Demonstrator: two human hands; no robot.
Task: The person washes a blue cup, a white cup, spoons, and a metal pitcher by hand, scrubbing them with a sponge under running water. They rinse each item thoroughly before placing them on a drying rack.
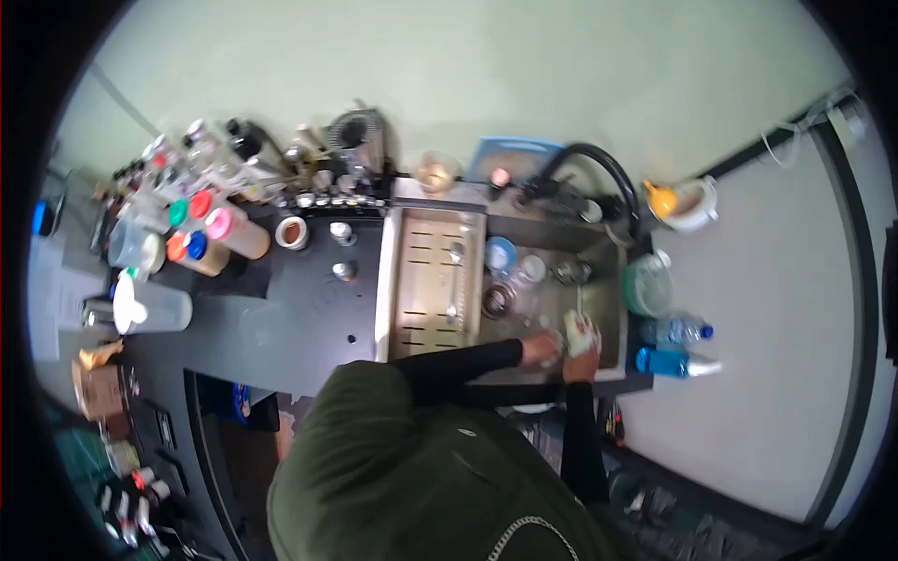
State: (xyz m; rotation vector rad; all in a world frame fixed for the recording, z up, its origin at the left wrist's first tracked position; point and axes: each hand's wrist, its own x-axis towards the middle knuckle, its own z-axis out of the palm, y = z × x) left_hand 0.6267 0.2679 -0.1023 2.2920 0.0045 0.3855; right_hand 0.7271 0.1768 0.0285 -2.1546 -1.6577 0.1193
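Observation:
Both hands are over the front right part of a steel sink (603,280). My left hand (540,350) has its fingers closed around something clear, perhaps a glass, too blurred to name surely. Just to its right, my right hand (582,360) grips a pale sponge or cloth (578,329) with some red on it. Behind the hands, the basin holds a blue-and-white cup (500,254), a white cup (532,269), a brown-tinged round glass (498,300) and metal ware (572,272).
Left of the basin lies a slotted drain tray (426,280) with a long spoon (454,290). A black faucet (613,173) arches behind. Bottles (675,331) stand at right; squeeze bottles (238,234) and a pitcher (159,307) stand on the left counter.

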